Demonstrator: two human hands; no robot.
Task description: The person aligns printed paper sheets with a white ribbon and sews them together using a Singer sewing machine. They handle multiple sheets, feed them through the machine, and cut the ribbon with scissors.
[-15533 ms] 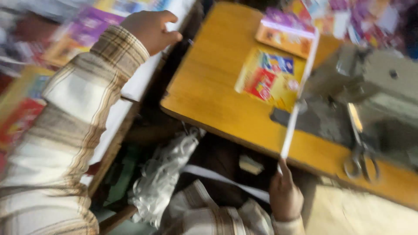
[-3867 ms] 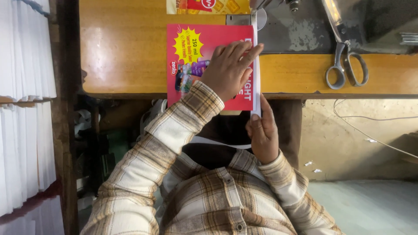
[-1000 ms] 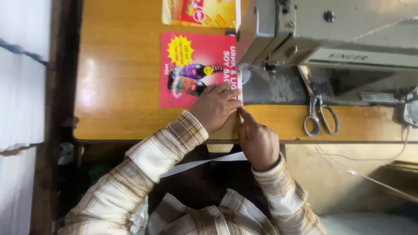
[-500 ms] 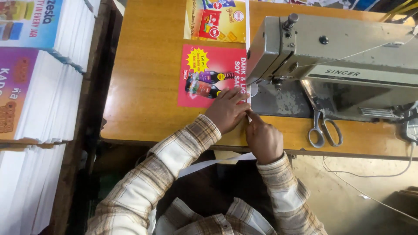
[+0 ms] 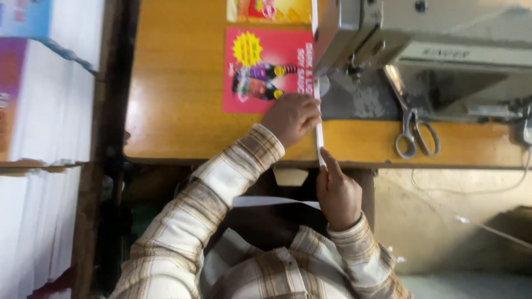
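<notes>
A pink printed sheet lies flat on the wooden sewing table, its right edge under the head of a grey sewing machine. A narrow white strip runs along that edge toward me. My left hand presses down on the sheet's near right corner, beside the strip. At the table's front edge, my right hand pinches the strip's near end with the forefinger stretched along it.
Scissors lie on the table right of the machine. An orange printed sheet sits beyond the pink one. Tall stacks of white-edged printed sheets stand to the left. A thin cord crosses the floor at right.
The pink sheet has moved further under the machine. My right hand has drawn back from the table top to its front edge, and my left hand stays on the sheet's corner.
</notes>
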